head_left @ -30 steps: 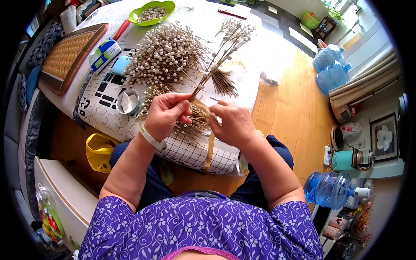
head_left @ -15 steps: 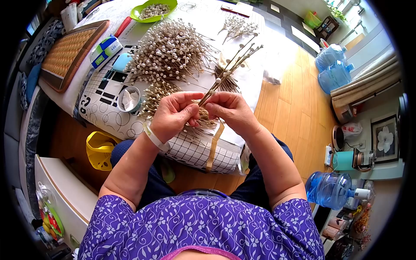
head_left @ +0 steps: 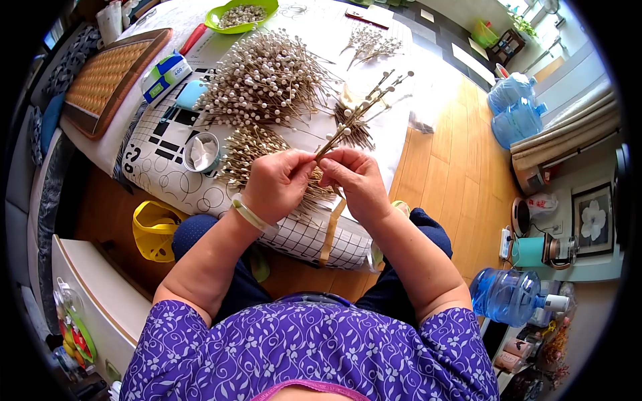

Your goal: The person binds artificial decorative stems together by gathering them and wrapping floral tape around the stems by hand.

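Observation:
My left hand [head_left: 281, 184] and my right hand [head_left: 356, 180] meet over the table's near edge, both closed in a pinch on the lower end of a beaded stem spray [head_left: 351, 120]. It is a thin bundle of brown stems with pale beads along it, tilted up to the right. A tan tape-like strip [head_left: 330, 230] hangs below my hands over the table edge; whether my fingers hold its top is hidden. Under my left hand lies a bunch of small-tipped stems [head_left: 251, 150]. Beyond it spreads a big heap of white-beaded stems [head_left: 267, 80].
A tub with white contents [head_left: 200, 152], a blue-green packet [head_left: 166, 77] and a light blue item [head_left: 192, 95] sit left on the table. At the back are a green bowl of beads [head_left: 217, 25] and finished-looking sprays [head_left: 371, 45]. A yellow bag [head_left: 150, 234] stands on the floor.
The spray has tipped lower to the right. My left hand has turned, its back now more toward me, and both hands have shifted slightly down. The pinch remains.

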Demonstrator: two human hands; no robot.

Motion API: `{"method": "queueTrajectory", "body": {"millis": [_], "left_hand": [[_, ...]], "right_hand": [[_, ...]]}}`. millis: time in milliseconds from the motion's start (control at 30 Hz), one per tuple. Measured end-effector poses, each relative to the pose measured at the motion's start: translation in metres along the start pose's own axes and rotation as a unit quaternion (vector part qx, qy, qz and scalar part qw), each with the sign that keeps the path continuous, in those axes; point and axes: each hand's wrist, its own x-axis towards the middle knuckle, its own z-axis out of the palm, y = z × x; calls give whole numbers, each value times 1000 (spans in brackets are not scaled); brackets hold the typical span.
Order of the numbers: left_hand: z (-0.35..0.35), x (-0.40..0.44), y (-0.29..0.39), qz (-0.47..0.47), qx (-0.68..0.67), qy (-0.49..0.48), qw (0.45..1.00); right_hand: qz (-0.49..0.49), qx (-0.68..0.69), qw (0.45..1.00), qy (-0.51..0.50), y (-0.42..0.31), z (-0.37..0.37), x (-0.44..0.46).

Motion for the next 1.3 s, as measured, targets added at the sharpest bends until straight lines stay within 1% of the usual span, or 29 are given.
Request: {"method": "queueTrajectory", "body": {"millis": [33, 67, 133, 167, 233, 367, 433, 500, 567, 600, 633, 667, 700, 733, 767, 800, 867, 933, 1000, 1033, 1100, 1233, 1300], "left_hand": [[0, 2, 3, 47, 41, 12, 998], [1, 2, 3, 47, 40, 12, 998], [3, 3, 2, 112, 108, 21, 988], [4, 3, 2, 113, 107, 22, 988], [5, 2, 3, 179, 178, 28, 967], [5, 2, 6, 195, 197, 21, 961], [5, 2, 8, 200, 157, 21, 967], [3, 3, 10, 191, 138, 9, 972], [5, -1, 11, 181, 121, -3, 976], [12, -4, 12, 76, -8, 11, 997], [15, -6, 12, -31, -136, 23, 990], [15, -5, 12, -31, -137, 23, 990], [13, -2, 11, -140, -258, -3, 956], [9, 0, 10, -244, -372, -29, 895], [5, 3, 11, -292, -407, -62, 864], [2, 5, 7, -292, -406, -62, 864], [-3, 6, -2, -351, -462, -164, 798], [-2, 6, -3, -354, -442, -168, 807], [-3, 5, -4, -328, -378, -154, 852], [-4, 6, -2, -328, -377, -153, 852], [-3, 6, 2, -342, -373, -108, 856], [-2, 5, 3, -329, -364, -93, 867], [2, 3, 4, -268, -263, -63, 924]], "right_hand": [[0, 0, 1000, 0, 1, 1, 0], [-6, -18, 1000, 11, 2, 1, 0], [-13, -37, 999, 22, 3, 2, -1], [-21, -48, 998, 28, 3, 2, -2], [-29, -58, 997, 34, 4, 3, -3], [-32, -30, 998, 48, 4, 1, -4], [-29, -18, 998, 50, 5, 2, -5], [-70, -42, 996, 45, 4, 4, -5], [-77, -71, 994, 41, 5, -1, -4], [-84, -98, 991, 38, 6, -2, -3], [-84, -98, 991, 39, 5, -3, -3], [-88, -100, 990, 41, 4, -3, -2], [-92, -103, 990, 42, 3, -2, -2], [-92, -102, 990, 42, 2, -2, -2], [-94, -110, 989, 37, 2, -2, -2], [-96, -117, 988, 32, 2, -1, -3], [-99, -123, 987, 27, 2, -1, -3], [-102, -129, 986, 23, 1, -1, -2], [-83, -110, 990, 8, -1, -1, -1], [-83, -110, 990, 7, -2, -3, 1], [-22, -43, 998, -26, -2, -8, 4], [-6, -40, 999, -30, -4, -6, 5], [-12, -33, 999, 0, -2, -4, 4]]}}
